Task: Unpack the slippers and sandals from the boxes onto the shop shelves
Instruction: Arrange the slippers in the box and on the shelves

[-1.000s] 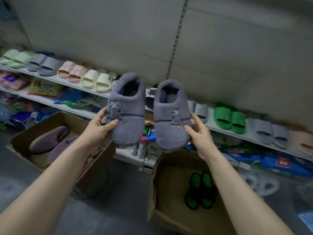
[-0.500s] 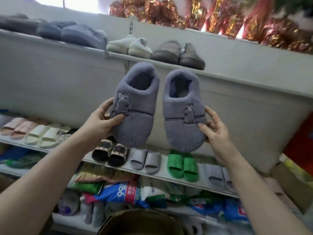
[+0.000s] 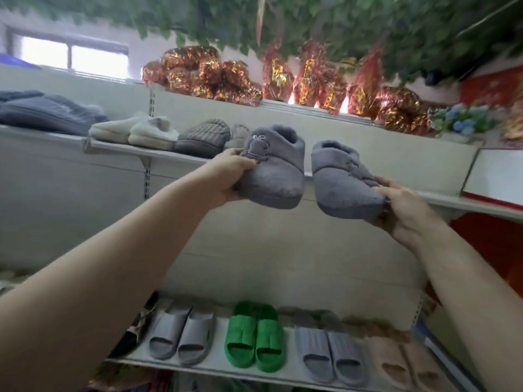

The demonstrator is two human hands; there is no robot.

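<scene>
I hold a pair of fuzzy grey slippers with a rabbit patch up at the upper shelf (image 3: 441, 198). My left hand (image 3: 229, 172) grips the left slipper (image 3: 276, 172) by its toe and side. My right hand (image 3: 402, 210) grips the right slipper (image 3: 342, 188) at its toe. Both slippers lie level, heels toward the shelf's back wall, right at the shelf's front edge. Whether their soles touch the shelf I cannot tell.
On the upper shelf to the left stand dark grey slippers (image 3: 203, 137), cream slippers (image 3: 135, 131) and a blue-grey pile (image 3: 48, 111). A red-and-white box (image 3: 498, 176) sits at its right. The lower shelf (image 3: 215, 366) carries grey slides (image 3: 181, 338), green slides (image 3: 254, 338), more grey and pink ones.
Both hands have raised the slippers from chest height up to the upper shelf and tipped them from toe-down to level. The view has swung upward from the boxes on the floor.
</scene>
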